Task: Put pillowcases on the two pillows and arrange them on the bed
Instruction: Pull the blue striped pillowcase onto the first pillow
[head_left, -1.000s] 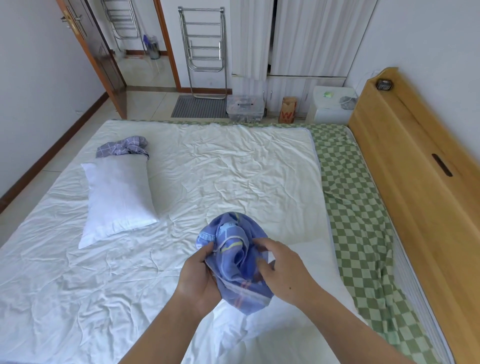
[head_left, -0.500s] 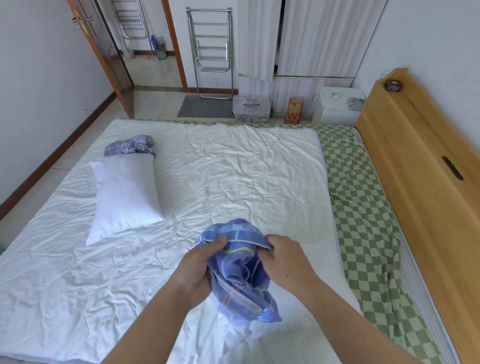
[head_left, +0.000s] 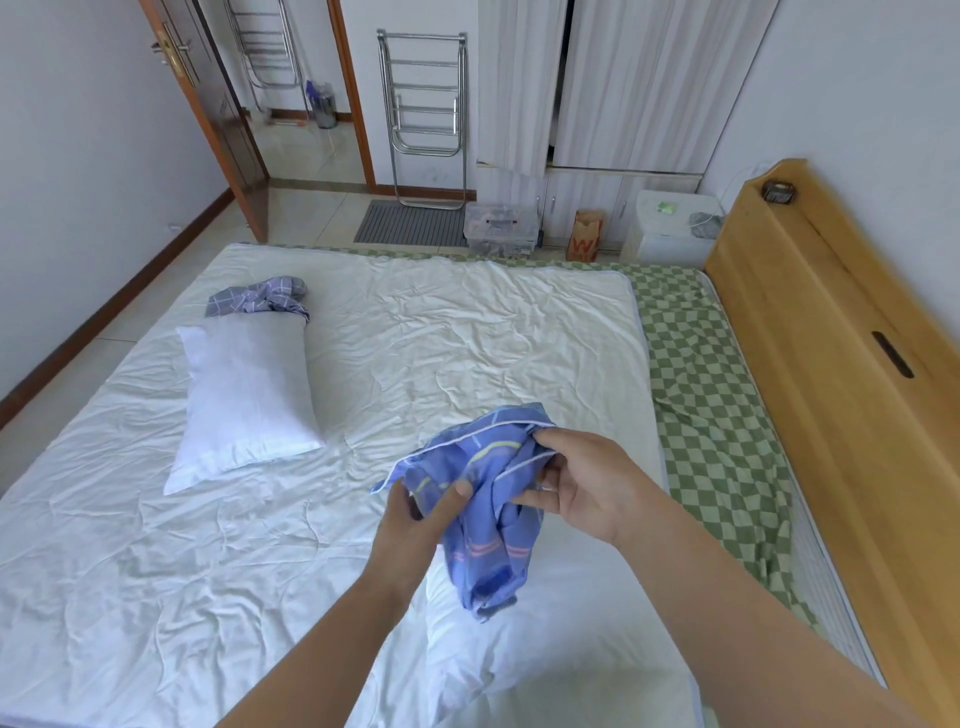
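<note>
We see both hands holding a bunched blue patterned fabric pillowcase (head_left: 485, 499) above the white wrinkled bed sheet (head_left: 467, 332). The left hand (head_left: 415, 525) pinches its lower edge; the right hand (head_left: 587, 483) grips its piped rim. 1 bare white pillow (head_left: 249, 395) lies far left, a crumpled grey checked pillowcase (head_left: 260, 301) touching its far end. Another white pillow (head_left: 545, 634) lies beneath the hands.

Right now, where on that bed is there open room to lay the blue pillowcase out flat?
The widest bare stretch of the white sheet lies between the bare pillow on the left and the green checked cover by the headboard. The near-left sheet is also free. It is crowded directly under the blue pillowcase, where the second pillow lies.
</note>
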